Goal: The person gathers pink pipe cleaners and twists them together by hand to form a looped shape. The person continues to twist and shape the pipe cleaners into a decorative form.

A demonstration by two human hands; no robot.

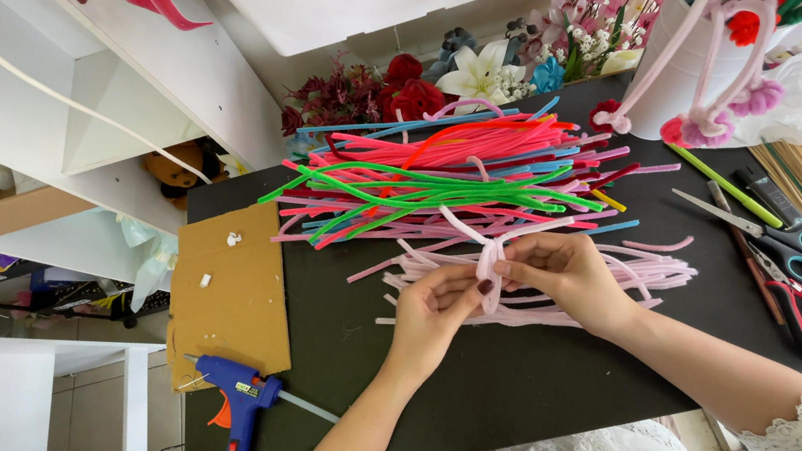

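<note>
2 hands meet on 1 pale pink pipe cleaner (pixel 488 258) at the table's centre: your left hand (pixel 434 309) pinches its folded loop at 9 o'clock, your right hand (pixel 565 272) pinches it at 3 o'clock. Keep both pinches close together so the bend stays tight. The pale pink pile (pixel 628 275) lies just beneath; the bright-coloured heap (pixel 446 182) sits at 12 o'clock.

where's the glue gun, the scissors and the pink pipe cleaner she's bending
glue gun (pixel 237 407), head view, blue body
scissors (pixel 793 241), head view, teal handle loops
pink pipe cleaner (pixel 488 258), head view, folded loop between the hands
</note>
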